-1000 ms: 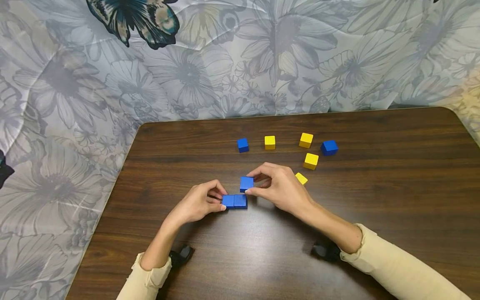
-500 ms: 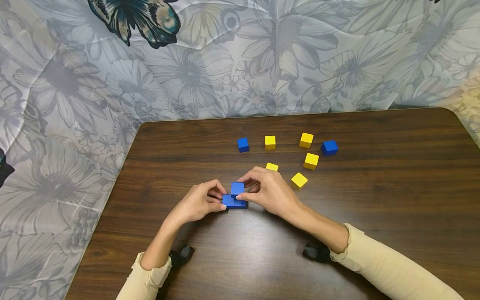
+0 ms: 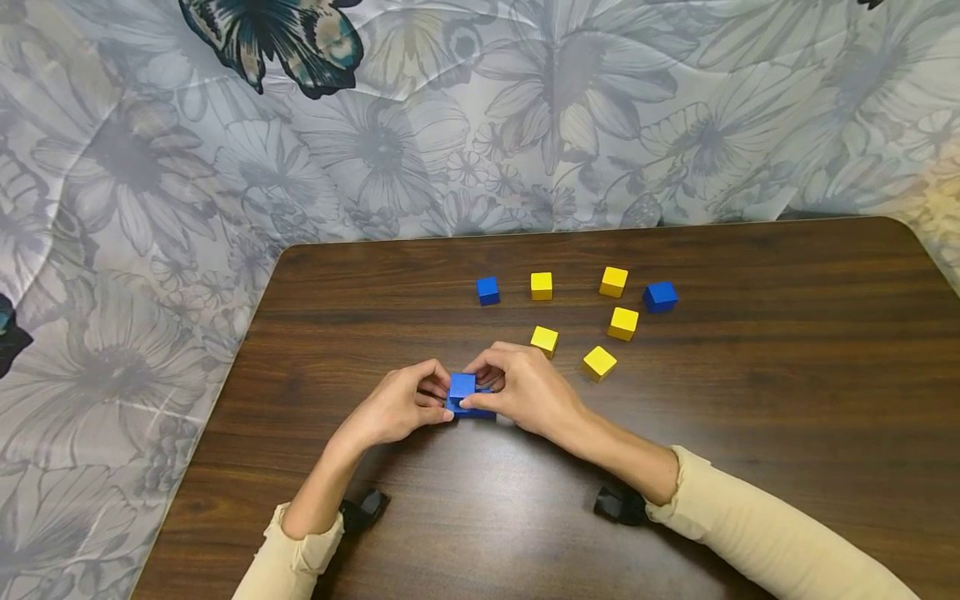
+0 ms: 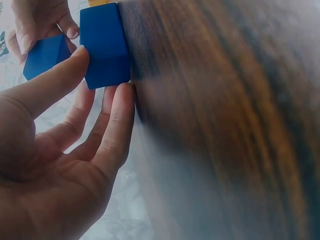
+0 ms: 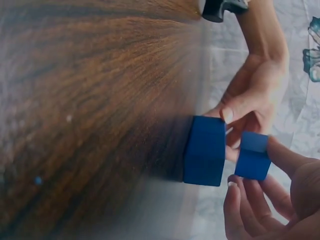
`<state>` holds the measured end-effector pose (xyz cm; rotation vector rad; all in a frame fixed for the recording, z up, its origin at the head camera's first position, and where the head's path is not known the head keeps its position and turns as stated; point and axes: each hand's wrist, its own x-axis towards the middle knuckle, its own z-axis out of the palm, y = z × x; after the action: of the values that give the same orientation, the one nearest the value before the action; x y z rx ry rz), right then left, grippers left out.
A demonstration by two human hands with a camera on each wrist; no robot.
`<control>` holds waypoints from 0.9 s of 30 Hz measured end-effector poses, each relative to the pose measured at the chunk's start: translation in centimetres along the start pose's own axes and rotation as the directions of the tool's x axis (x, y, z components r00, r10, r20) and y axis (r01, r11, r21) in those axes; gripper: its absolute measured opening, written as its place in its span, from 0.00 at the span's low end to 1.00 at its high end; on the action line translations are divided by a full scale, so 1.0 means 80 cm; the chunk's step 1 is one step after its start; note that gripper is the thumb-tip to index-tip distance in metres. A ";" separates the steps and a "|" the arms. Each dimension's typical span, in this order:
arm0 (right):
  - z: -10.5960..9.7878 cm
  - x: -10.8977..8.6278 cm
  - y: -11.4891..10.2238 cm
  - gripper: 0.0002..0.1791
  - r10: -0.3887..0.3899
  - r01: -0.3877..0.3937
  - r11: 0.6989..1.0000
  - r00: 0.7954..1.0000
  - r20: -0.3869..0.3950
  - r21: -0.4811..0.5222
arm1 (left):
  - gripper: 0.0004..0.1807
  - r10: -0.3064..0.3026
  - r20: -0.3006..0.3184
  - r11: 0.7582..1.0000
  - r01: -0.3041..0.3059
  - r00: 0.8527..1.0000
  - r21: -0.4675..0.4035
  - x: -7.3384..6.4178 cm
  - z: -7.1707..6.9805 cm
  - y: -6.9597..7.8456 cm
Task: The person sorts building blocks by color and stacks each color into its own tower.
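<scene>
Two blue cubes [image 5: 204,150] sit side by side on the table, forming a short row. My left hand [image 3: 393,404] grips the row's left end between thumb and fingers. Above that row, my right hand [image 3: 528,390] pinches another blue cube [image 3: 462,386] by its sides. In the right wrist view a narrow gap shows between this held cube and the row. From the head, the held cube and right thumb partly cover the row. The left wrist view shows the row [image 4: 105,45] at my left fingertips and the right hand's cube [image 4: 47,55] beside it.
Farther back on the dark wooden table [image 3: 787,350] lie several loose yellow cubes, the nearest [image 3: 545,340] just behind my right hand. Two loose blue cubes stand there too, one on the left [image 3: 487,291], one on the right [image 3: 660,297]. A floral cloth [image 3: 480,150] hangs behind.
My right hand has carried its blue cube leftward and slightly toward me, over the left part of the row. A yellow cube behind that hand has come into sight. The left hand stays put.
</scene>
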<state>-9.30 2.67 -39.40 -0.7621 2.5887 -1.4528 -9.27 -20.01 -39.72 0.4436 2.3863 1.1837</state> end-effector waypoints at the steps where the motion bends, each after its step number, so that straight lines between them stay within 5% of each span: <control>1: 0.001 0.000 0.000 0.17 -0.002 0.002 1.000 1.000 0.002 -0.005 | 0.15 0.000 0.002 1.000 0.000 1.000 0.001 0.000 0.000 0.000; 15: 0.010 0.004 0.000 0.17 -0.035 0.035 0.997 0.999 0.006 -0.075 | 0.16 0.005 0.017 1.000 -0.004 1.000 -0.014 0.001 -0.003 0.001; 27: 0.017 0.003 0.001 0.17 -0.047 0.047 0.994 0.999 -0.004 -0.097 | 0.17 0.023 -0.013 0.996 -0.022 1.000 0.083 0.001 -0.002 -0.004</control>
<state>-9.13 1.54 -40.13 -0.8367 2.6806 -1.3516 -9.49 -20.26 -39.92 0.4921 2.4554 1.1034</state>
